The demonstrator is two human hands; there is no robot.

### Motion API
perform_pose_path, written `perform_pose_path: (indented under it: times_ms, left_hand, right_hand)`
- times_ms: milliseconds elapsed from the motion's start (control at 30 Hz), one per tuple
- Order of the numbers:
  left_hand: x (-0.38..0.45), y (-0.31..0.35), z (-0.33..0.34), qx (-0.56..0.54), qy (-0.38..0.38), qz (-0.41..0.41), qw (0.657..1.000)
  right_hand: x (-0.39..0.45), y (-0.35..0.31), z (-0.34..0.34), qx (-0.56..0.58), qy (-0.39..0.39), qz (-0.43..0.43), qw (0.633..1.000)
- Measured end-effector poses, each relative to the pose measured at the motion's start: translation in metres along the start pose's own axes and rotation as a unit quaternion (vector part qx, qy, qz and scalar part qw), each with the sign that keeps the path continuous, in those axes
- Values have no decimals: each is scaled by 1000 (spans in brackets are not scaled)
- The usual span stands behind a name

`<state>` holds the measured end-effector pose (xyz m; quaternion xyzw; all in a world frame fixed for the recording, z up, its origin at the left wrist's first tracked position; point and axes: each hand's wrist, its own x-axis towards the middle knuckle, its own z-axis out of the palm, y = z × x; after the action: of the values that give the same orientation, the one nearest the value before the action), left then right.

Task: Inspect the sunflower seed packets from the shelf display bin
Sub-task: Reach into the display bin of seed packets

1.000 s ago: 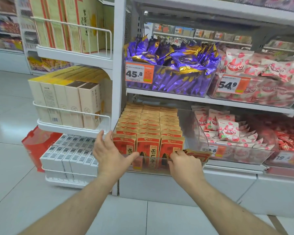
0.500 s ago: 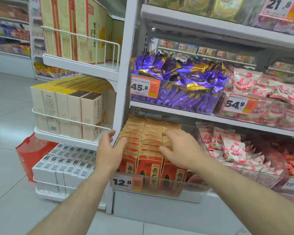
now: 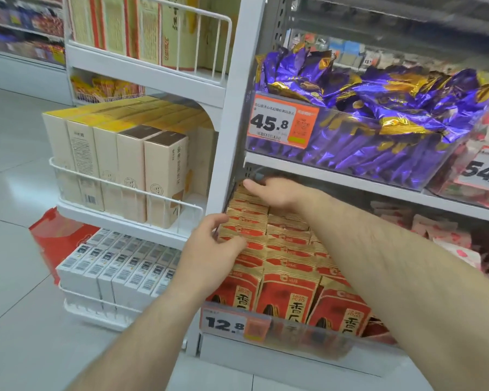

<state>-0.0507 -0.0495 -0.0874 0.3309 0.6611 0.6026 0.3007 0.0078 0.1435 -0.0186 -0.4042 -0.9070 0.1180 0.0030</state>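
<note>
The sunflower seed packets [image 3: 268, 244] are stood in rows running back from the left hand [image 3: 212, 258], apparently pinching one top; the right hand [image 3: 280, 193] rests farther back, fingers [image 3: 251, 184] extended.

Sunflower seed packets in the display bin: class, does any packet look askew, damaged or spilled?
Nothing stands out. The sunflower seed packets stand upright in tidy rows inside the display bin; the hands cover only a few at the left and rear.

Two hands, left [image 3: 209, 249] and right [image 3: 277, 191], three price tags [image 3: 283, 122], three front sunflower seed packets [image 3: 287, 292] heading three rows, five front cream boxes [image 3: 164, 179], one red bag [image 3: 57, 238]
</note>
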Motion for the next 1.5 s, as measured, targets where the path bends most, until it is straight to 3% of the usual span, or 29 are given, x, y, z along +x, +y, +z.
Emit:
perform_pose_path:
  times_ms: [167,667,833,900,1000,1100,1200,1267,1367,1500]
  left_hand:
    - [-3,1,2,15,4,5,1000]
    - [-7,1,5,14,31,2,999]
    - [-4,0,6,5,52,2,999]
    - [-3,0,5,2,57,3,998]
    - [-6,2,4,4,53,1,999]
    - [-9,13,-4,91,41,20,995]
    - [-14,36,-14,188,92,106,972]
    - [-31,54,-12,144,102,196,965]
    - [-64,70,7,36,-13,274,961]
    - [-89,64,32,21,-204,201,958]
  right_hand:
    - [2,6,-2,14,25,10,1000]
    - [8,1,4,4,5,28,1000]
    - [-27,7,17,-191,114,-121,967]
    - [-48,16,19,-215,145,-177,950]
    - [-84,24,14,-182,234,-225,928]
    - [-118,25,-3,-112,387,-240,883]
    - [-161,21,-24,24,537,-224,813]
    - [-189,23,-36,86,584,-196,783]
    - [-223,30,-44,146,576,-158,788]
    - [-256,34,-31,263,477,-128,829]
